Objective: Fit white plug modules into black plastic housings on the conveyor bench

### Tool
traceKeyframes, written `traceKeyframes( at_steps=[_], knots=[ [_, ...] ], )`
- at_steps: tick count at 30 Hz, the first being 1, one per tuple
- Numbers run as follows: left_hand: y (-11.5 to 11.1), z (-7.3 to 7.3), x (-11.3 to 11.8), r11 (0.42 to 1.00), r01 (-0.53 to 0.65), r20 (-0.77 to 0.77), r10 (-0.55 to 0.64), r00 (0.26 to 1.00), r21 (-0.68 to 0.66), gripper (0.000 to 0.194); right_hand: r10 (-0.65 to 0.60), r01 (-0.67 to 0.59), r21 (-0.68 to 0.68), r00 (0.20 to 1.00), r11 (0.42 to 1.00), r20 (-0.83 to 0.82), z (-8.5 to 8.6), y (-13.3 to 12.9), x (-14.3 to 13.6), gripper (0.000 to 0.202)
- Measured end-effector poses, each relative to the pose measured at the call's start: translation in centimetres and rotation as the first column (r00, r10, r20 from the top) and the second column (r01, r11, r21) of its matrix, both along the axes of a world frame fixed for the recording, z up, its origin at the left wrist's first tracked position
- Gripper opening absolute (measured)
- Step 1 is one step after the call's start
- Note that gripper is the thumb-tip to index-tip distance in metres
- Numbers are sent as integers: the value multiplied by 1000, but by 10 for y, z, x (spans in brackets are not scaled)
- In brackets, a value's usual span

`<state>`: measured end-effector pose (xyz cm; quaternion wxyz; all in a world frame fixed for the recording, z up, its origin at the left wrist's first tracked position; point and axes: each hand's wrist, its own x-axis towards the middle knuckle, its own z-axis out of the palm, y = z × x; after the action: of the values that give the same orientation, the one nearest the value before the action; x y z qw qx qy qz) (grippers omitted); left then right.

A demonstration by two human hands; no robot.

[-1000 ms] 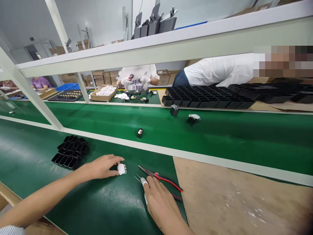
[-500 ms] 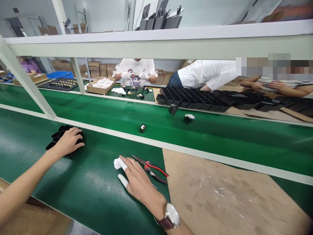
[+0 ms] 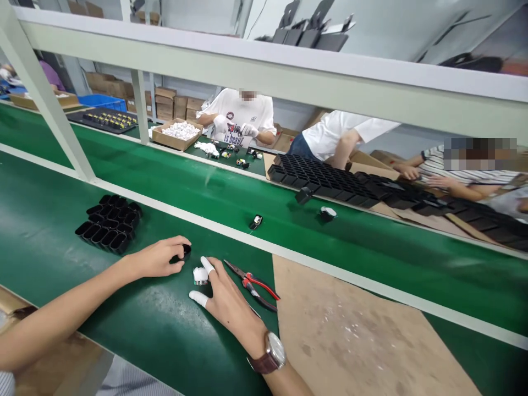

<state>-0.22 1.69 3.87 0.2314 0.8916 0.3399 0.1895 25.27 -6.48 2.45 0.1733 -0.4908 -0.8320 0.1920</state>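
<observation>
My left hand [image 3: 163,257] has its thumb and fingers closed around one small black plastic housing [image 3: 187,252], whose open top shows past the fingertips. My right hand [image 3: 223,291], with white finger cots on thumb and forefinger and a watch at the wrist, rests open on the green surface. Between its spread thumb and forefinger sits a small white-topped circuit module [image 3: 201,276]; the forefinger is at its edge. Long-nose pliers [image 3: 251,285] with red and black handles lie just right of this hand. Left of my hands, several black housings [image 3: 108,223] stand in a cluster.
A cardboard sheet [image 3: 355,324] covers the bench at right. Beyond a white rail [image 3: 206,221], the green belt [image 3: 198,192] carries several small parts. Across it, co-workers handle parts beside rows of black housings [image 3: 322,179] and a box of white pieces [image 3: 177,135]. An overhead beam [image 3: 264,71] crosses above.
My left hand has moved right from the housing cluster, bringing one black housing near my right hand. The right thumb and forefinger have spread around the module. Parts on the belt have shifted right in view.
</observation>
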Motion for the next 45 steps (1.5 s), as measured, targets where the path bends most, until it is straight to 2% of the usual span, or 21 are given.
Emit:
traceKeyframes(
  at_steps=[4,7,10,13,18,22,24,28,30,34,37,41,45],
  knots=[
    [0,-17,4,1000,-23,136,22,990,3,7,-41,46,-132,998,990,41,8,-9,9,71],
    [-5,-20,1,1000,-13,210,19,977,-29,9,27,-28,-63,1000,998,-8,7,-6,12,64],
    [-12,-20,-2,998,1,236,15,972,-68,30,156,-156,15,985,988,-74,1,-2,14,59],
    [-17,-20,-3,996,10,221,9,975,-84,45,192,-186,75,977,980,-89,-9,-4,13,57],
    [-19,-22,-1,997,54,205,-40,978,-63,49,74,-90,276,995,957,67,-28,-21,8,59],
    [-19,-24,0,996,61,192,-48,980,-63,52,38,-88,336,987,938,154,-33,-28,3,55],
    [-19,-26,0,996,52,187,-37,982,-75,54,37,-74,321,992,944,120,-30,-28,2,56],
    [-19,-27,-1,993,41,177,-21,984,-112,60,4,-7,175,1000,984,16,-20,-24,5,69],
    [-19,-27,-2,991,35,174,-11,985,-130,62,15,-16,141,1000,990,8,-16,-21,8,69],
    [-18,-27,-5,982,21,173,12,985,-187,74,66,-69,181,998,981,19,-17,-16,8,62],
    [-19,-27,-7,976,27,170,10,985,-217,87,30,-25,219,999,975,-18,-21,-14,5,53],
    [-20,-26,-6,970,-18,110,46,993,-242,79,-47,80,263,990,962,-130,-18,-18,4,45],
    [-24,-27,-1,983,-20,119,42,992,-185,77,-28,113,370,973,922,-229,-9,-22,5,51]
  ],
)
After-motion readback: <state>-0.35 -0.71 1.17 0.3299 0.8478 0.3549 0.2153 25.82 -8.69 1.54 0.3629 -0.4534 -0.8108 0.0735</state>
